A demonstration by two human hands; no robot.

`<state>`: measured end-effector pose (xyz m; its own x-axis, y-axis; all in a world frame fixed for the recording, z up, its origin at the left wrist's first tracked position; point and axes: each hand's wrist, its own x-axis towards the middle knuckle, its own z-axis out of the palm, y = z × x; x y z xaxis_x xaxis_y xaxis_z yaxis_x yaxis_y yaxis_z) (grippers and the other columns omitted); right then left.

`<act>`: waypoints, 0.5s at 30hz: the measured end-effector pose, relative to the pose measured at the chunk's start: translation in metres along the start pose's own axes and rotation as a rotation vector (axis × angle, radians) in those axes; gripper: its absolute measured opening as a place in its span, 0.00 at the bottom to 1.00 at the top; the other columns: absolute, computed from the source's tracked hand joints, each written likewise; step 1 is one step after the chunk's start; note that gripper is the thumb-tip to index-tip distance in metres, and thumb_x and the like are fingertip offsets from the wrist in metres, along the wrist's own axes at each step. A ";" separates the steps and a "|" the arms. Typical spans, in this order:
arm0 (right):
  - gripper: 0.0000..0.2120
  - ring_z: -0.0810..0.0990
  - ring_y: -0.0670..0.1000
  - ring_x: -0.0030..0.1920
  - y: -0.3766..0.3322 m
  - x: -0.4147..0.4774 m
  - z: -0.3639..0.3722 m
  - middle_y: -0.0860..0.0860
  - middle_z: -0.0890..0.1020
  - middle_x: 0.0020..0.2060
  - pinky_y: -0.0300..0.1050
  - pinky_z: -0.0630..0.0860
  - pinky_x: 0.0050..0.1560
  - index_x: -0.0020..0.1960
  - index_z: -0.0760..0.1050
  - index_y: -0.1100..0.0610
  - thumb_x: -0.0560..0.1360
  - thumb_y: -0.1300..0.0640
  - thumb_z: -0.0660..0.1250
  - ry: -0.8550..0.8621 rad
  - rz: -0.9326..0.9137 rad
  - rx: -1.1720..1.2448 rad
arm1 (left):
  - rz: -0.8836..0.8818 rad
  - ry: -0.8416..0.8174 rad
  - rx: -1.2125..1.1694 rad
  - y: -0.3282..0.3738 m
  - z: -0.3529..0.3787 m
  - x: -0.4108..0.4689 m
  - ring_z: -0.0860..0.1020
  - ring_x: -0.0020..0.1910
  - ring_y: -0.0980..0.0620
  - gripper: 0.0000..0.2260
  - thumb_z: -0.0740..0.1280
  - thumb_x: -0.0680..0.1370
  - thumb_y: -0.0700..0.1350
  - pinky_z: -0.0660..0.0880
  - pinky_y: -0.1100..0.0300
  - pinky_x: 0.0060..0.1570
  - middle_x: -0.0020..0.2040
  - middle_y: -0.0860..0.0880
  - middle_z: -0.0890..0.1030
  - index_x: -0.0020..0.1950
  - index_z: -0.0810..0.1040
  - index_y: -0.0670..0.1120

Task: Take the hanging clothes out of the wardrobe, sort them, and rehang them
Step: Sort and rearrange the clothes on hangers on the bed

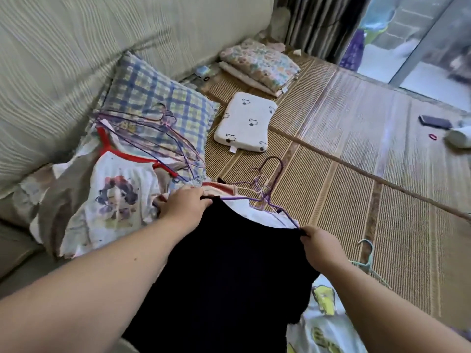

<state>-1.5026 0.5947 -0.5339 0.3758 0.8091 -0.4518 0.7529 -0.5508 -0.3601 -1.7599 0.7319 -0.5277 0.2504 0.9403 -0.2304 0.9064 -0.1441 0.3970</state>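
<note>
The left hand [187,207] curls its fingers over one top corner of a black garment [224,263]. The right hand [321,247] pinches the other top corner, so the cloth is stretched between them. The garment is plain, dark and without pattern, and hangs down toward the near edge of the mat [356,174]. A purple hanger [265,200] lies just behind its top edge, its hook pointing away over the mat.

A white top with red trim [114,184] and a printed figure lies to the left, beside the left hand. More thin hangers [153,133] are piled on a checked pillow [158,98] at the mat's left edge. Further back are a small white pillow [246,122] and a folded flowered blanket [260,64]. A teal hanger [367,258] lies right of the right hand, and a phone [434,122] is near the right edge.

The black garment's lower part is cut off, and so is a white cloth with yellow print [323,314] under it.
</note>
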 end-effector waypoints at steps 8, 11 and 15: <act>0.28 0.72 0.56 0.65 0.022 0.059 0.044 0.55 0.68 0.70 0.48 0.71 0.64 0.75 0.58 0.54 0.77 0.61 0.62 -0.147 0.133 0.311 | -0.057 -0.077 0.151 -0.007 0.062 0.068 0.69 0.64 0.40 0.17 0.62 0.77 0.56 0.69 0.44 0.62 0.63 0.42 0.72 0.63 0.72 0.50; 0.31 0.74 0.54 0.63 0.035 0.049 0.044 0.53 0.66 0.72 0.50 0.75 0.59 0.76 0.55 0.50 0.77 0.58 0.63 -0.097 0.147 0.410 | 0.002 -0.171 0.205 0.011 0.072 0.055 0.53 0.75 0.44 0.27 0.62 0.77 0.57 0.60 0.43 0.69 0.76 0.46 0.56 0.74 0.59 0.53; 0.30 0.76 0.47 0.46 0.070 0.009 0.030 0.50 0.72 0.67 0.35 0.70 0.36 0.75 0.57 0.43 0.76 0.55 0.63 -0.043 0.084 0.213 | 0.129 -0.246 0.184 0.055 0.085 0.007 0.49 0.77 0.47 0.31 0.62 0.77 0.58 0.59 0.43 0.70 0.78 0.48 0.50 0.76 0.54 0.53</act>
<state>-1.4631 0.5574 -0.5878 0.4056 0.7519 -0.5197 0.5876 -0.6500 -0.4818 -1.6796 0.7041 -0.5825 0.4215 0.8112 -0.4054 0.9025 -0.3316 0.2748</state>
